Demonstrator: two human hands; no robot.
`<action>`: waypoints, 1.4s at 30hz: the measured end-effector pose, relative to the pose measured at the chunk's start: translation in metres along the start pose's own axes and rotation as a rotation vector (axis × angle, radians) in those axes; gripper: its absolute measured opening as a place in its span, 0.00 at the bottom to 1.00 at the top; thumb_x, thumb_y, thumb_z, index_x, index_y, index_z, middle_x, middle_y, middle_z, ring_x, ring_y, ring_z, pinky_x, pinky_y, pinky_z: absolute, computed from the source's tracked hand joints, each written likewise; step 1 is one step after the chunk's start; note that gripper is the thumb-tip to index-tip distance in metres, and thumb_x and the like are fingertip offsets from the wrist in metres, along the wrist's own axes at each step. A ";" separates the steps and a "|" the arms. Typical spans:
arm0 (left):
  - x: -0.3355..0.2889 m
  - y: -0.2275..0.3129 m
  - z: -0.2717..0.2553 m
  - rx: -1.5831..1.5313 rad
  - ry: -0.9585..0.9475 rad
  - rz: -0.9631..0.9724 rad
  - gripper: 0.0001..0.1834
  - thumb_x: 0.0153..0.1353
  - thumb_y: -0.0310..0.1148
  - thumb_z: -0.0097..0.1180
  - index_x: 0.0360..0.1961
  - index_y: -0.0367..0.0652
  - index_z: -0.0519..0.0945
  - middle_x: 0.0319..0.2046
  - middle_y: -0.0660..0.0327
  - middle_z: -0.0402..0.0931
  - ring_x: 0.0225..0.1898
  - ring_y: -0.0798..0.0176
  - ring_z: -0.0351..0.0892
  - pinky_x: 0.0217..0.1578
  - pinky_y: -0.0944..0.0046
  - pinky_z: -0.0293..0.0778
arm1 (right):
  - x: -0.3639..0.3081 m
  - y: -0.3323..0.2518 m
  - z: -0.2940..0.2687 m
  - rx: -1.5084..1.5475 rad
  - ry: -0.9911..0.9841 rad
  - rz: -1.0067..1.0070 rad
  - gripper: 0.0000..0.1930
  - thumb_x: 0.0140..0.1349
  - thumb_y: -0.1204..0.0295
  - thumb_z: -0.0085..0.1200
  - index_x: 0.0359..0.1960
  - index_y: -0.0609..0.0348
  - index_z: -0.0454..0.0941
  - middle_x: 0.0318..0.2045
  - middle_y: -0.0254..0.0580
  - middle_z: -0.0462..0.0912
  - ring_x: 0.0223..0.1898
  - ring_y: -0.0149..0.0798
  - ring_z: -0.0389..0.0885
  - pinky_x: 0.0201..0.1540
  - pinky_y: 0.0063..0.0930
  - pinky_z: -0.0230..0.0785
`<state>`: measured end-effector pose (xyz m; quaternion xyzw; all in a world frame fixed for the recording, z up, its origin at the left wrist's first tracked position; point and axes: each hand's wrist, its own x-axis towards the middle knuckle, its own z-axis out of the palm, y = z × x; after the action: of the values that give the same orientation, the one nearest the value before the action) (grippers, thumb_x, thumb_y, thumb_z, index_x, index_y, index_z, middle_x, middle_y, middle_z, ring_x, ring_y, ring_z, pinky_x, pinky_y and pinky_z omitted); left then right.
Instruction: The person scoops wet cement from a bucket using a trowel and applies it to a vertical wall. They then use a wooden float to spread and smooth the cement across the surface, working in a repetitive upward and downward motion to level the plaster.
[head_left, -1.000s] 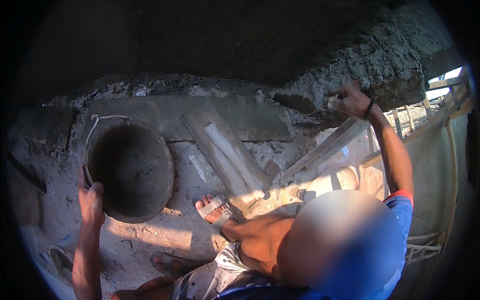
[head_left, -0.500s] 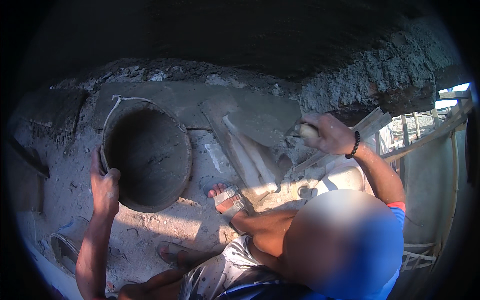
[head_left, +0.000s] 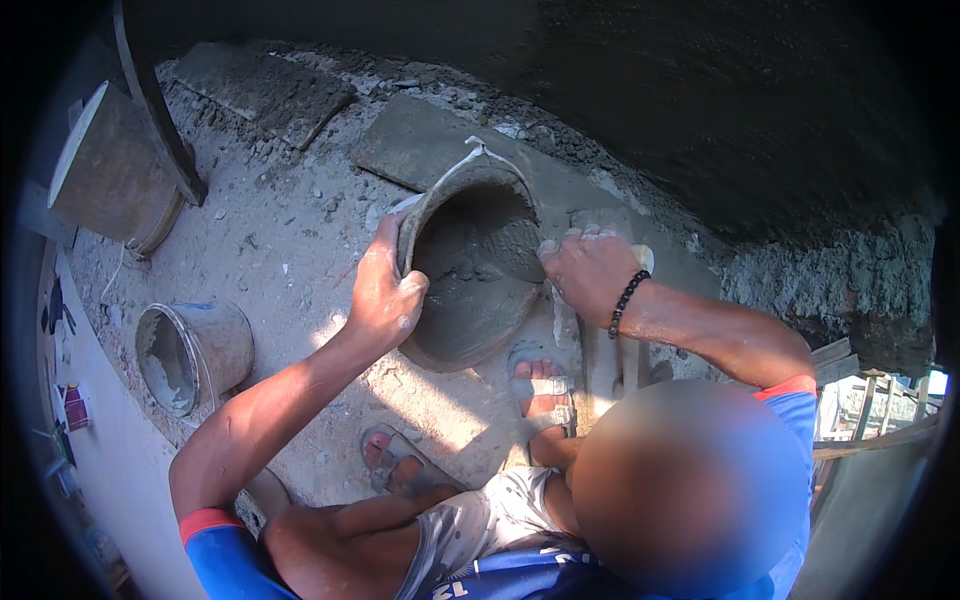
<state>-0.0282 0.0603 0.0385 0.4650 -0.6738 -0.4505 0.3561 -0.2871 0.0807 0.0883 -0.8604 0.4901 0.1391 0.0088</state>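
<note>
My left hand (head_left: 388, 290) grips the near-left rim of a mortar-crusted bucket (head_left: 428, 208), which is tilted with its mouth toward me. Wet grey mortar (head_left: 455, 330) coats the inside. My right hand (head_left: 592, 272), with a black bead bracelet above it, is closed round the handle of a trowel (head_left: 512, 246). Its blade reaches into the bucket at the right side, carrying or touching grey mortar; the blade's tip is hard to make out. The pale handle end shows behind my hand.
A dark wet-plastered wall (head_left: 700, 110) rises ahead. Boards (head_left: 385, 140) lie along its foot, and planks (head_left: 603, 365) lie right of my sandalled feet. A small bucket (head_left: 220, 345) lies at the left; a larger bucket (head_left: 120, 180) stands beyond, behind an upright timber (head_left: 155, 110).
My right hand has brought the trowel leftward from near the wall's foot into the bucket. The bucket is tilted more toward the trowel. My view has swung left.
</note>
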 end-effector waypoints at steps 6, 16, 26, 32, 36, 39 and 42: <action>-0.004 -0.010 -0.003 0.003 0.037 -0.033 0.33 0.43 0.22 0.45 0.58 0.30 0.66 0.46 0.42 0.74 0.50 0.46 0.74 0.57 0.55 0.65 | 0.021 -0.021 0.040 0.349 -0.274 -0.037 0.08 0.56 0.72 0.53 0.34 0.61 0.80 0.27 0.57 0.83 0.35 0.57 0.83 0.38 0.49 0.75; 0.015 -0.013 0.003 -0.257 -0.051 -0.119 0.37 0.39 0.22 0.44 0.58 0.29 0.66 0.50 0.49 0.74 0.55 0.57 0.70 0.61 0.62 0.61 | -0.007 -0.015 0.120 0.828 0.025 -0.030 0.19 0.59 0.61 0.53 0.48 0.60 0.71 0.34 0.60 0.81 0.37 0.64 0.79 0.42 0.55 0.70; 0.010 0.012 -0.003 -0.313 0.032 -0.244 0.35 0.41 0.16 0.43 0.58 0.32 0.66 0.49 0.49 0.74 0.53 0.57 0.72 0.58 0.62 0.65 | -0.036 0.011 0.098 0.638 0.028 0.113 0.22 0.58 0.61 0.53 0.51 0.60 0.72 0.31 0.61 0.82 0.37 0.64 0.80 0.41 0.56 0.72; 0.015 -0.014 -0.017 -0.189 0.026 -0.201 0.33 0.45 0.18 0.46 0.59 0.37 0.68 0.44 0.52 0.76 0.44 0.57 0.73 0.48 0.61 0.71 | -0.059 0.036 0.039 0.702 0.167 0.165 0.18 0.55 0.63 0.55 0.45 0.61 0.74 0.30 0.63 0.81 0.36 0.64 0.80 0.38 0.53 0.72; 0.016 -0.022 -0.018 -0.218 0.017 -0.222 0.34 0.44 0.17 0.46 0.59 0.38 0.68 0.44 0.52 0.76 0.44 0.57 0.74 0.48 0.61 0.71 | -0.078 0.061 -0.017 0.660 0.210 0.174 0.17 0.51 0.68 0.59 0.41 0.63 0.72 0.31 0.60 0.79 0.36 0.62 0.79 0.38 0.49 0.71; 0.015 -0.013 -0.013 -0.359 0.023 -0.250 0.34 0.43 0.16 0.44 0.58 0.36 0.67 0.45 0.52 0.75 0.48 0.59 0.74 0.53 0.62 0.69 | -0.095 0.079 -0.068 0.532 0.326 0.105 0.17 0.48 0.70 0.63 0.38 0.64 0.72 0.31 0.55 0.78 0.36 0.58 0.79 0.37 0.45 0.71; 0.018 -0.008 -0.009 -0.351 0.027 -0.267 0.33 0.44 0.16 0.45 0.58 0.35 0.66 0.45 0.51 0.75 0.49 0.58 0.74 0.52 0.61 0.71 | -0.115 0.088 -0.122 0.456 0.386 0.060 0.18 0.47 0.68 0.64 0.36 0.65 0.72 0.31 0.52 0.75 0.34 0.56 0.77 0.36 0.44 0.69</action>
<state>-0.0229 0.0398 0.0351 0.4868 -0.5127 -0.5977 0.3781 -0.3892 0.1133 0.2454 -0.8320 0.5263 -0.1407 0.1044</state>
